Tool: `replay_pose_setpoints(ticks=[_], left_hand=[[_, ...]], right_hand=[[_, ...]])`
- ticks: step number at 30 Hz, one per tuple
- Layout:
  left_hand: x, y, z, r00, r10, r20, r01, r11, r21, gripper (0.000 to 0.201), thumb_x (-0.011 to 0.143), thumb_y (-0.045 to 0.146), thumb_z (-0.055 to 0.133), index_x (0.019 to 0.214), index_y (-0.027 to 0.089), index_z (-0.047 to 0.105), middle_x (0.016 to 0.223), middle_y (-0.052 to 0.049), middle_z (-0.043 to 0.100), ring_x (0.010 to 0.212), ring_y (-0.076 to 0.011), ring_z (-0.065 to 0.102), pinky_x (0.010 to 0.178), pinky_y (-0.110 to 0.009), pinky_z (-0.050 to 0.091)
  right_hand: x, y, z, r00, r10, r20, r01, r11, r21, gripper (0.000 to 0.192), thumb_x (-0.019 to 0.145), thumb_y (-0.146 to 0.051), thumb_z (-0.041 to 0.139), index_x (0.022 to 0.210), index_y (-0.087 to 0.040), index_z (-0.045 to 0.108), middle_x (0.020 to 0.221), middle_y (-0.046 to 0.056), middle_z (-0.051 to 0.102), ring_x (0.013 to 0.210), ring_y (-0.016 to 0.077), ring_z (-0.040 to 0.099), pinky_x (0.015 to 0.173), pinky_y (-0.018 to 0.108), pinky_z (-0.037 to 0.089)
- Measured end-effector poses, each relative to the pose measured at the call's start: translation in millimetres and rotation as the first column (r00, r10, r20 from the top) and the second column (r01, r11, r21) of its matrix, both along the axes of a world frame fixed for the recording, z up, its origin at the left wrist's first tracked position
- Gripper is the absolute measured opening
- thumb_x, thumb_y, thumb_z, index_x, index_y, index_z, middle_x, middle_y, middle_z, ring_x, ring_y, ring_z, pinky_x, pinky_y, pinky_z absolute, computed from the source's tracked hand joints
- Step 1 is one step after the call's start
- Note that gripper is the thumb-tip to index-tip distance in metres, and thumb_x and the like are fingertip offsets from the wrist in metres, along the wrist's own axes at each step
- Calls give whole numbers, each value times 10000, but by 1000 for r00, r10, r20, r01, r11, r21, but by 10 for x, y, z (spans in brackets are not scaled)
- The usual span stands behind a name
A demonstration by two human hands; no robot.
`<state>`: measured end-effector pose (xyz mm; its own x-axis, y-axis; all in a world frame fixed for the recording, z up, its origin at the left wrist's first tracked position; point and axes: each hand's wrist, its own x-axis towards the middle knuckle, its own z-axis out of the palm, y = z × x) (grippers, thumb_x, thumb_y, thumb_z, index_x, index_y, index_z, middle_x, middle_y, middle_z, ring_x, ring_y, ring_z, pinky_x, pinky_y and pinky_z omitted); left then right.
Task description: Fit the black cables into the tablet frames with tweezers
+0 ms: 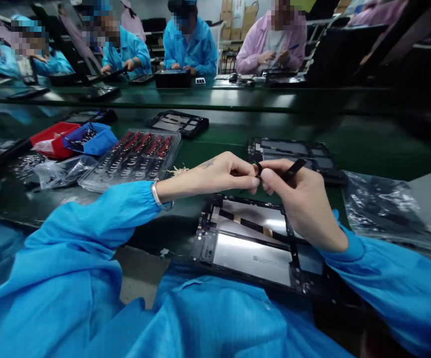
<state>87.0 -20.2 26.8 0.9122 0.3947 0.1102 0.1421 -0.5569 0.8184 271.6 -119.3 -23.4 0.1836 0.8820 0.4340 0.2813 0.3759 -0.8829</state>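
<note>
Head view: the left hand (220, 176) pinches a small black ring-shaped part (259, 169) between thumb and forefinger. The right hand (304, 204), fingers curled shut, grips black tweezers (292, 171), their long axis slanting up and right, tip toward the part. Just below both hands lies 1 open tablet frame (252, 241); a tray of red parts (135, 154) lies left.
</note>
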Motion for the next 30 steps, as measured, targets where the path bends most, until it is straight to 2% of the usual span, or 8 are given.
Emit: replay_pose_setpoints(ticks=[4, 7, 9, 12, 13, 15, 25, 30], left_hand=[[-27, 29, 70, 990, -18, -143, 49, 976, 212, 302, 985, 398, 642, 830, 143, 690, 702, 23, 547, 620, -89, 444, 579, -244, 303], [-26, 5, 20, 999, 29, 38, -43, 892, 450, 397, 936, 516, 747, 1076, 163, 630, 923, -20, 627, 751, -126, 547, 657, -240, 423], [-11, -31, -29, 977, 65, 204, -185, 738, 649, 397, 979, 508, 705, 1154, 172, 589, 1030, -61, 636, 849, -165, 591, 730, -276, 481], [31, -103, -80, 954, 60, 292, -290, 415, 862, 245, 1110, 369, 465, 1064, 174, 606, 1018, -86, 642, 905, -198, 622, 791, -331, 513], [45, -126, -87, 956, 62, 288, -292, 335, 896, 270, 1125, 320, 406, 1030, 172, 612, 997, -89, 647, 898, -200, 628, 792, -339, 517], [66, -163, -88, 957, 78, 280, -290, 242, 926, 318, 1128, 256, 351, 988, 167, 622, 965, -92, 660, 874, -200, 633, 775, -343, 522], [75, -259, -66, 958, 136, 252, -274, 176, 946, 368, 1116, 201, 333, 961, 152, 663, 925, -96, 683, 838, -202, 646, 736, -342, 528], [-41, -442, 54, 946, 227, 232, -293, 286, 912, 405, 1080, 170, 316, 936, 159, 695, 859, -71, 667, 888, -213, 697, 783, -353, 559]], right_hand=[[15, -6, 63, 997, -24, 71, 21, 999, 46, 67, 921, -249, 765, 858, -229, 768, 793, -18, 697, 718, 122, 590, 653, 283, 445], [-8, -20, 80, 1000, -28, -8, 28, 999, 27, 105, 931, -218, 745, 826, -215, 746, 718, -26, 664, 655, 112, 570, 605, 275, 433], [-21, -28, 87, 996, -1, -93, 1, 1000, -2, 110, 937, -222, 741, 828, -208, 738, 691, -25, 658, 622, 109, 565, 570, 268, 428], [-35, -48, 102, 988, 28, -151, -29, 1000, -5, 116, 934, -247, 758, 831, -200, 732, 687, -21, 659, 608, 109, 565, 553, 263, 427], [-39, -58, 107, 989, 26, -148, -26, 1000, 4, 116, 933, -250, 762, 833, -201, 731, 694, -20, 664, 613, 109, 569, 557, 264, 429], [-49, -80, 120, 993, 9, -118, -6, 1000, 26, 116, 940, -252, 757, 837, -205, 732, 712, -19, 677, 622, 109, 572, 569, 268, 434], [-96, -145, 165, 997, -67, 31, 64, 995, 81, 112, 951, -238, 726, 842, -214, 729, 718, -15, 702, 627, 126, 604, 595, 286, 473], [-137, -287, 190, 986, -84, 141, 77, 995, 56, 81, 936, -222, 747, 857, -206, 752, 746, 6, 718, 667, 141, 635, 650, 300, 491]])
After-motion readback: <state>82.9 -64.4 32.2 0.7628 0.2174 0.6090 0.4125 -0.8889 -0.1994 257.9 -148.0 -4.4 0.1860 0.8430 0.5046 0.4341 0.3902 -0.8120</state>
